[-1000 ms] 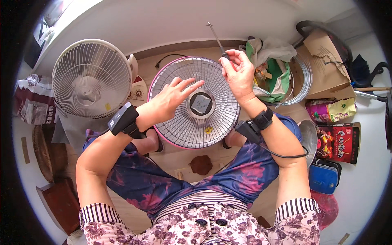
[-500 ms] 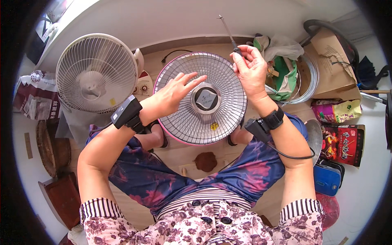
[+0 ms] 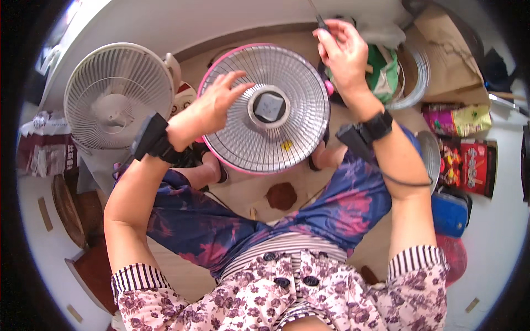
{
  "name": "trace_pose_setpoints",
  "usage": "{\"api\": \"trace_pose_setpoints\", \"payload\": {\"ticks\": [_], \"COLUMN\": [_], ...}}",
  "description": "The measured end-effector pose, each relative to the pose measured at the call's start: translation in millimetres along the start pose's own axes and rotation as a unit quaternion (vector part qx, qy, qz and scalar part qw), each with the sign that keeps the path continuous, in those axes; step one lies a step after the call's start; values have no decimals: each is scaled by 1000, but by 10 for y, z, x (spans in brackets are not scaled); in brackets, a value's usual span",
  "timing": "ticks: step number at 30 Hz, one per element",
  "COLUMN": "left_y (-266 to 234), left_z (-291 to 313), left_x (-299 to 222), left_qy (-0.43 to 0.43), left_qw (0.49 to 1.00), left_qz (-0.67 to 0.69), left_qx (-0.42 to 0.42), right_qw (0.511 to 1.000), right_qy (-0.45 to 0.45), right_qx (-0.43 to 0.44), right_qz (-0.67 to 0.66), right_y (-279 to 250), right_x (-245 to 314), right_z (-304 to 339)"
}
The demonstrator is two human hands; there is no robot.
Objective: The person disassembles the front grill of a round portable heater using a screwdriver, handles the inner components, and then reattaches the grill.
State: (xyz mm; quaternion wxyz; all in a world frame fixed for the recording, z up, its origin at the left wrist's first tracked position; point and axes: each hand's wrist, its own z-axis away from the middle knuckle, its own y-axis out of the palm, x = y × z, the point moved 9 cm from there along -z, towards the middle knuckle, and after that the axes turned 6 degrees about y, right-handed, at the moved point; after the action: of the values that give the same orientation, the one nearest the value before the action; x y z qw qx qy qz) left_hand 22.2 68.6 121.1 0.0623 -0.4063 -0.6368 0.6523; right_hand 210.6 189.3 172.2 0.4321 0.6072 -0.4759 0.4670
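A round dish heater (image 3: 295, 129) with a wire grille and pink rim stands between my legs, its dark square centre plate facing up. Over the left part of this grille is my left hand (image 3: 208, 107), fingers spread and holding nothing; contact with the wires cannot be made out. My right hand (image 3: 346, 55) is raised beyond the heater's upper right side. Its thumb and fingers pinch the dark handle of a screwdriver (image 3: 321, 22). The thin shaft points up and away, and its tip is out of the picture.
A white fan (image 3: 118, 88) stands close on the left. To the right are a coil of wire (image 3: 419, 83), a green and white bag (image 3: 385, 74), cardboard (image 3: 447, 55), snack packages (image 3: 458, 119) and a blue case (image 3: 448, 214). A brown patch (image 3: 281, 196) is on the floor.
My right hand has gone up and slightly right with the screwdriver, whose tip has left the picture. My left hand has shifted left over the grille. The heater appears higher in view and tilted differently.
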Motion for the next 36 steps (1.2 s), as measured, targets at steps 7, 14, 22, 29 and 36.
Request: {"api": "trace_pose_setpoints", "payload": {"ticks": [7, 14, 22, 29, 36], "left_y": [-98, -39, 634, 360, -177], "left_z": [-145, -296, -294, -404, -98], "left_x": [-150, -423, -795, -596, 564], "left_qy": [-28, 34, 116, 92, -198], "left_qw": [992, 997, 982, 994, 962], "left_qz": [-125, -55, -87, -44, -84], "left_qx": [-21, -45, 117, 31, -171], "right_qw": [999, 998, 999, 996, 994], "right_qy": [17, 9, -28, -59, -63], "right_qx": [-15, -24, -32, -56, -72], "right_qz": [39, 51, 22, 41, 53], "right_y": [-67, -135, -210, -301, -321], "right_x": [18, 46, -6, 71, 86], "right_z": [52, 112, 29, 23, 9]}}
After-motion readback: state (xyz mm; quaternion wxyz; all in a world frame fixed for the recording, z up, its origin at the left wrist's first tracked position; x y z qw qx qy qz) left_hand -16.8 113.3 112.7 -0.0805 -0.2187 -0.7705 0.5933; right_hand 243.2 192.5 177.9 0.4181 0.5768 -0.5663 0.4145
